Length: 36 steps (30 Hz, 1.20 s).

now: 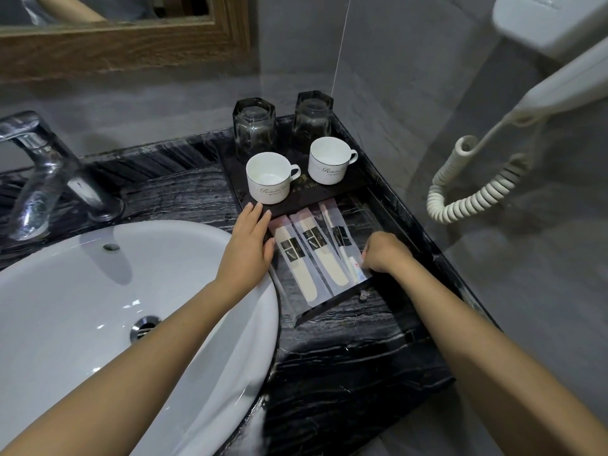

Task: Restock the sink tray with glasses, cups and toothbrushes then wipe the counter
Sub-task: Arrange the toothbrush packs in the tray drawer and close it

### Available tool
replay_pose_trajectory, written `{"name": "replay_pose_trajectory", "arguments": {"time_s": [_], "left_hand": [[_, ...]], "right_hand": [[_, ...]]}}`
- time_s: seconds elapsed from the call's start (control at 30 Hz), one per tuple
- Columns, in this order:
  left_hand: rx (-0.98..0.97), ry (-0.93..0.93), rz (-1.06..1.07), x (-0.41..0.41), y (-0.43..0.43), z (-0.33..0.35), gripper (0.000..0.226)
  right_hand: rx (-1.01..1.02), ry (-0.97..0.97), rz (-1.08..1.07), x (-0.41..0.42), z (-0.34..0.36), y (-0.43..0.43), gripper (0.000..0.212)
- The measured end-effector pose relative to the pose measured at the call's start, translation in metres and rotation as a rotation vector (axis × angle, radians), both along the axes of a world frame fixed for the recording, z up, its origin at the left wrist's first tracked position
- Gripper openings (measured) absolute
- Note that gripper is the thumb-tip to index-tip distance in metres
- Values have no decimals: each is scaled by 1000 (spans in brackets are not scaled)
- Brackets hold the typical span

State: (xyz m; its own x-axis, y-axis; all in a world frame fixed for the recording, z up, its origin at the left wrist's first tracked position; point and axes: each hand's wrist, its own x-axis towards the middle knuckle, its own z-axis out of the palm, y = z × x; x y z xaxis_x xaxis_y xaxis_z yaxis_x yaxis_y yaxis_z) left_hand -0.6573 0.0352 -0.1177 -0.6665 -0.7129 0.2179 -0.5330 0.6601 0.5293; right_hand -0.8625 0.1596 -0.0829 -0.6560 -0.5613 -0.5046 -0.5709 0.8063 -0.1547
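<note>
A dark tray point(332, 309) lies on the black marble counter point(345, 363) right of the sink. At its back stand two upturned glasses point(254, 126) point(312, 115). In front of them are two white cups point(268, 177) point(329, 164). Three wrapped toothbrush packets point(297, 258) point(324, 251) point(342, 240) lie side by side in the tray's front half. My left hand point(248, 245) rests flat with straight fingers on the tray's left edge beside the packets. My right hand point(383, 253), fingers curled, pinches the near end of the rightmost packet.
A white basin point(98, 291) fills the left, with a chrome tap point(39, 166) behind it. A wall hair dryer point(559, 70) with a coiled cord point(473, 192) hangs at the right. A wood-framed mirror point(125, 47) sits above. A small speck point(363, 296) lies on the counter near the tray.
</note>
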Motion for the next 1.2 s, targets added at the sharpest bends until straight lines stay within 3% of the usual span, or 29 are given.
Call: {"name": "replay_pose_trajectory", "arguments": {"time_s": [0.47,0.6,0.77,0.9,0.97,1.07,1.2], "left_hand": [[-6,-7,-6,1,0,0,51],[1,-6,-10,1,-1,0,51],[0,-18,-18,2,-1,1,51],[1,-45,-42,5,-4,3,53],[0,-49,-29,8,-5,4,54],[-11,-86,-13,9,-7,6,55],[-5,-137,-27,6,-8,10,56]], "right_hand": [[96,232,124,1,1,-3,27],[-121,329,219,5,-2,-1,37],[-251,119,294,10,-1,11,36],[-758,58,130,26,10,52,23],[-880,84,-32,40,10,81,10],[-762,16,-232,55,-8,107,7],[-702,-200,-240,64,-30,100,16]]}}
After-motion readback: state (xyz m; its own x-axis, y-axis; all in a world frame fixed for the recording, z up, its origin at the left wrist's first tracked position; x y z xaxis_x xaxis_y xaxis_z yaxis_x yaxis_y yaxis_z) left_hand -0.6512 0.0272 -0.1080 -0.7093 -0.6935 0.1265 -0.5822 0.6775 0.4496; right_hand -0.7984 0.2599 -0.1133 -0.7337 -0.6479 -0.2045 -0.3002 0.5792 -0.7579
